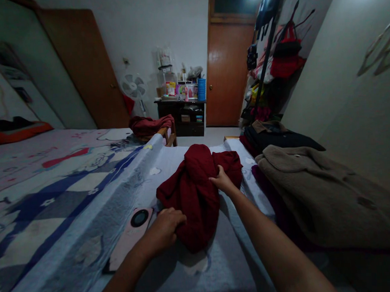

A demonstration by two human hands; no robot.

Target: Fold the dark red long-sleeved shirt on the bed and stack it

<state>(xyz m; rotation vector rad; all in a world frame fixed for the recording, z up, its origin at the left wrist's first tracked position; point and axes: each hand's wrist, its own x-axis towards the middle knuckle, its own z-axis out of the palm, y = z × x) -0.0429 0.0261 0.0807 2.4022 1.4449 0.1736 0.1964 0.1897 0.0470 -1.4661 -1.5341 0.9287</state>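
A dark red garment lies bunched and partly folded on the light blue bed sheet. Its exact kind cannot be made out. My left hand has its fingers curled onto the garment's near left edge. On the far right part of the cloth, my right hand pinches a fold between thumb and fingers. Just left of my left wrist lies a pink phone-like device with a round black camera area, partly covered by my forearm.
Folded coats, a grey-brown one and a dark one, are piled along the right side. A patterned bed spreads out on the left. Beyond stand a rumpled red cloth, a fan, a dark cabinet and a wooden door.
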